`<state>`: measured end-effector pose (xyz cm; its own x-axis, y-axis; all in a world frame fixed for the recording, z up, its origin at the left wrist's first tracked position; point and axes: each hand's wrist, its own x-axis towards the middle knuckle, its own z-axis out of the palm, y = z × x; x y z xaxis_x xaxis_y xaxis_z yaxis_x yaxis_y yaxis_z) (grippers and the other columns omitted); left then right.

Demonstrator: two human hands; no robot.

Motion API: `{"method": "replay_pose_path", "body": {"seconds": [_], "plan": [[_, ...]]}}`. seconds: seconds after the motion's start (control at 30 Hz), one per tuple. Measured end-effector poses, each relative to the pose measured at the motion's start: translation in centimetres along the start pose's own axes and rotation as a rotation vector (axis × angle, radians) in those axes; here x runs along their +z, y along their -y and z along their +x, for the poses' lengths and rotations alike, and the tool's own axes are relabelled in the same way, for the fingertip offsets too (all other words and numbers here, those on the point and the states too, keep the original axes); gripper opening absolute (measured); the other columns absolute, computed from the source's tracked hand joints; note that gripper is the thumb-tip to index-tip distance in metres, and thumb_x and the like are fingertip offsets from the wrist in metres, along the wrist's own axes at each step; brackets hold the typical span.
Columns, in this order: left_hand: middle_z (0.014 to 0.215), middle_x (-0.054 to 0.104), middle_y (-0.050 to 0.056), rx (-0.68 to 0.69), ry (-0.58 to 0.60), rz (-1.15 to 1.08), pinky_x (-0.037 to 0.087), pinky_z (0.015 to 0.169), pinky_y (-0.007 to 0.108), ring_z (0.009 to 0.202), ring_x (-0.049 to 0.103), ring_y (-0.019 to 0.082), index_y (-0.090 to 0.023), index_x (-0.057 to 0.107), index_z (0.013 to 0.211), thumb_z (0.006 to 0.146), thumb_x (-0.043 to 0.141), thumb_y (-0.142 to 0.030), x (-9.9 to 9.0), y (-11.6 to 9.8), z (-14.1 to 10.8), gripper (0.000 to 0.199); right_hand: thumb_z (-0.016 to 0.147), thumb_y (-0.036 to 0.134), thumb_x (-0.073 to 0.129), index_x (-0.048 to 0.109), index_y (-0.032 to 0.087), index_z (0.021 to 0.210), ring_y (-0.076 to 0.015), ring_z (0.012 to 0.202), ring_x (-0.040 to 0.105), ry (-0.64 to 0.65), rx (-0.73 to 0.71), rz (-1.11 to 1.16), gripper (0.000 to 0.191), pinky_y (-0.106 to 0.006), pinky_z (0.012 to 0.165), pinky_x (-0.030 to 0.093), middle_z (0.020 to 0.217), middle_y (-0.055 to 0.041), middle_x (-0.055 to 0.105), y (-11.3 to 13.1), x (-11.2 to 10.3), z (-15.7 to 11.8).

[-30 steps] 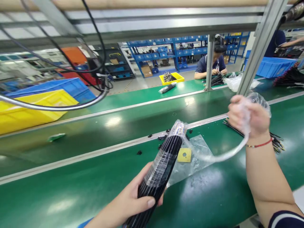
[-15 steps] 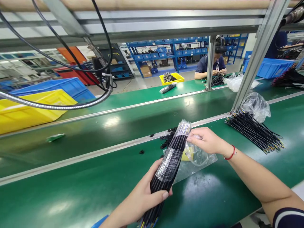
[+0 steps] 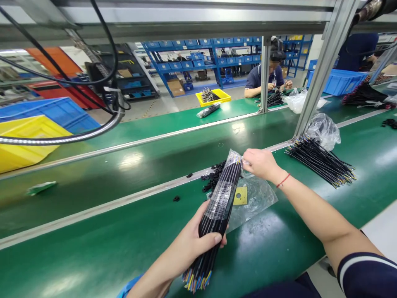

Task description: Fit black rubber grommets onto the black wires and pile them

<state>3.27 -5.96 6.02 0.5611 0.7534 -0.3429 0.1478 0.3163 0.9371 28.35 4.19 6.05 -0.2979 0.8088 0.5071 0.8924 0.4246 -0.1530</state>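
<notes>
Cable bundle is held mid-frame, left hand closed around it, above counter. Film is pinched by right hand at upper wire tips, now partly bared.

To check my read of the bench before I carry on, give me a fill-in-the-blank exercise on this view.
1. The hand around the wrapped cable bundle is the person's ____ one.
2. The bracelet at the wrist of the right hand is coloured ____.
3. The square piece with a round hole is coloured ____.
4. The loose cables lie beside a crumpled bag of clear ____.

Missing words: left; red; yellow; plastic.
</notes>
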Motion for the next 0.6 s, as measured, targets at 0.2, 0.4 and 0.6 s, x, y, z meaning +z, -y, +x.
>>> {"method": "replay_pose_path", "body": {"seconds": [0.2, 0.4, 0.6], "plan": [[0.082, 0.064, 0.005, -0.091, 0.189, -0.145, 0.042, 0.060, 0.027, 0.068, 0.060, 0.018, -0.022, 0.008, 0.142, 0.065, 0.074, -0.041, 0.2, 4.2, -2.9, 0.103, 0.077, 0.016, 0.044, 0.050, 0.018, 0.062, -0.0193, 0.083, 0.054, -0.150, 0.282, 0.072, 0.017, -0.030, 0.072, 0.039, 0.087, -0.0104, 0.061, -7.7, -3.0, 2.2], [0.079, 0.061, 0.004, 0.179, 0.301, -0.525, 0.043, 0.049, 0.022, 0.056, 0.060, 0.014, -0.018, 0.049, 0.113, 0.065, 0.072, -0.036, 1.1, 3.5, -1.2, 0.057, 0.066, 0.026, 0.058, 0.037, 0.021, 0.052, -0.0119, 0.063, 0.052, -0.336, 0.421, 1.053, 0.026, -0.029, 0.065, 0.046, 0.066, 0.0001, 0.056, -7.4, -3.2, 1.3], [0.077, 0.058, 0.003, 0.292, 0.206, -0.697, 0.048, 0.046, 0.022, 0.052, 0.056, 0.010, -0.011, 0.057, 0.088, 0.065, 0.068, -0.035, 1.6, 2.5, 1.1, 0.035, 0.060, 0.031, 0.071, 0.049, 0.021, 0.072, -0.0061, 0.039, 0.034, 0.052, 0.593, 1.533, 0.026, -0.020, 0.037, 0.027, 0.049, 0.0097, 0.042, -1.5, -3.1, -2.1]]}}
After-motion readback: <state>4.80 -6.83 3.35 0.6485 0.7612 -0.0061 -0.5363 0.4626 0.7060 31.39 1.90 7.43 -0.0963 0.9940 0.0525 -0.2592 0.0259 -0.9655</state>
